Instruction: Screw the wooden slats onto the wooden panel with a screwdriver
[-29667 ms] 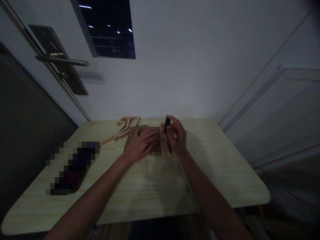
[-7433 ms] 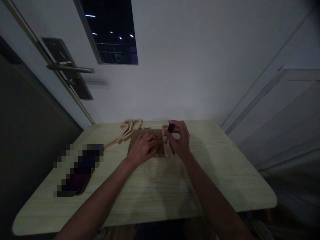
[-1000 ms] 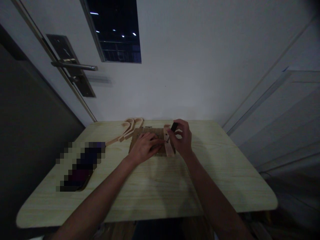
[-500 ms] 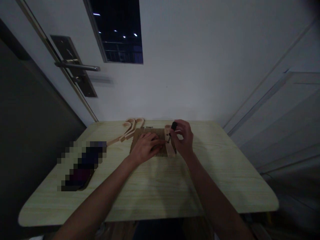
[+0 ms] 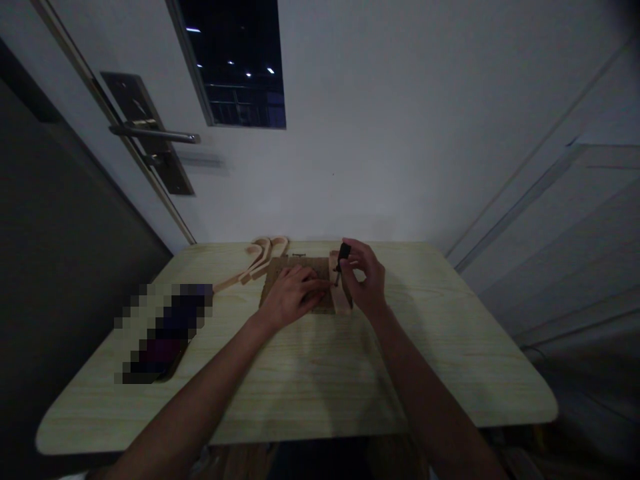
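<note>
In the head view, my right hand (image 5: 369, 277) grips a short screwdriver (image 5: 343, 253) by its black handle. Its shaft slants down to a pale wooden strip (image 5: 342, 301), where the tip meets a small spot too tiny to make out. The strip lies across the right end of a flat brown piece (image 5: 324, 268), perhaps cardboard. Resting on that brown piece is my left hand (image 5: 293, 293), fingers stretched out and spread. Its index finger reaches the strip beside the screwdriver tip. The palm hides part of the brown piece.
Several curved wooden pieces (image 5: 265, 260) lie at the back left of the pale table (image 5: 320, 380). A small dark item (image 5: 299, 255) sits behind the brown piece. At the left is a phone (image 5: 175, 327), partly pixelated. A door with a lever handle (image 5: 160, 135) stands behind.
My right hand and the screwdriver handle have shifted slightly left, and the screwdriver stands a little more upright. My left hand has stayed in place.
</note>
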Available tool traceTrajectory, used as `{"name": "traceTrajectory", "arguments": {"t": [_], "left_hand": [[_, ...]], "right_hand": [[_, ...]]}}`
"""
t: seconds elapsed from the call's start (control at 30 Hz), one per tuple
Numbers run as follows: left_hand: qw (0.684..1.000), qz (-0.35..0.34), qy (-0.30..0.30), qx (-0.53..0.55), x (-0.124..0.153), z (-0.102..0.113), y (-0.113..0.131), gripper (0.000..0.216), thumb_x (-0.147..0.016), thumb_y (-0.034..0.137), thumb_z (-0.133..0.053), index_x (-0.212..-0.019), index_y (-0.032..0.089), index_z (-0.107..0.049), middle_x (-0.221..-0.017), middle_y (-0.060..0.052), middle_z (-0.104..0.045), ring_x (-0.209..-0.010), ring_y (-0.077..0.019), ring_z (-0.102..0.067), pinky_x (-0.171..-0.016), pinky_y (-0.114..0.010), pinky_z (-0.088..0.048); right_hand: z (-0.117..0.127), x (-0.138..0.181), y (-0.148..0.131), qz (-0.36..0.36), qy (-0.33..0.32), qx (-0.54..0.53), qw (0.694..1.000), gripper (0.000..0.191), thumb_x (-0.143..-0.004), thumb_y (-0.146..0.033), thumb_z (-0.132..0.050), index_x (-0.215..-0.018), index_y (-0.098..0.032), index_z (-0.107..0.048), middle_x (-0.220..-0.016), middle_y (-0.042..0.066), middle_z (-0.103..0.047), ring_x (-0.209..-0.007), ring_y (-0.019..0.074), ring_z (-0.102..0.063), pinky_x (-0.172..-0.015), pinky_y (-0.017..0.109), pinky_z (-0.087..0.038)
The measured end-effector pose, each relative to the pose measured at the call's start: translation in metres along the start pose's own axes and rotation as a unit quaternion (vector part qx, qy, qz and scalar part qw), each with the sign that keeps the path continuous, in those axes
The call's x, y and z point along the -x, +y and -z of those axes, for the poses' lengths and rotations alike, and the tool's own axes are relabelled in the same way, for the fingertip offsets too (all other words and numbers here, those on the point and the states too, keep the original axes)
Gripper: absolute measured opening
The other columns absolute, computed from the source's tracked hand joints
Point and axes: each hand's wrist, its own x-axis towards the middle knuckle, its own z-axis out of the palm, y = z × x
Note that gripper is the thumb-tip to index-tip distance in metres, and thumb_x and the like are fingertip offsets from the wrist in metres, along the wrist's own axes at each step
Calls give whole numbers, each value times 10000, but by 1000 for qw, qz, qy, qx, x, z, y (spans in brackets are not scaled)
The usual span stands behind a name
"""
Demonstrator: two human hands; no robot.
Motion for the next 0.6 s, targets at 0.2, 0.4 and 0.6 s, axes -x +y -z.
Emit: {"name": "traceTrajectory", "arguments": {"t": [0.2,0.4,0.6], "left_hand": [[1000,1,2,2,0,0,1,272,-897,284,-570,-1149,291,-673,-1009,-47,-629,-945,-223,-558,-818,-384,-414],[1000,-1,5,6,0,0,0,281,-893,280,-580,-1159,299,-670,-1017,-43,-628,-942,-218,-557,-829,-382,-410],[1000,0,3,8,1,0,0,288,-904,279,-561,-1173,302,-660,-1016,-42,-624,-950,-222,-549,-827,-383,-409]], "right_hand": [[-4,0,7,41,29,48,998,364,-841,-253,-622,-1196,-287,-547,-899,12,-603,-675,113,-559,-543,232,-534],[-1,-1,4,39,2,61,997,329,-883,-276,-565,-1212,-282,-559,-946,31,-595,-731,117,-570,-539,213,-533],[3,-1,0,36,-2,3,999,311,-936,-236,-446,-1223,-273,-560,-1103,62,-643,-868,134,-654,-648,250,-583]]}}
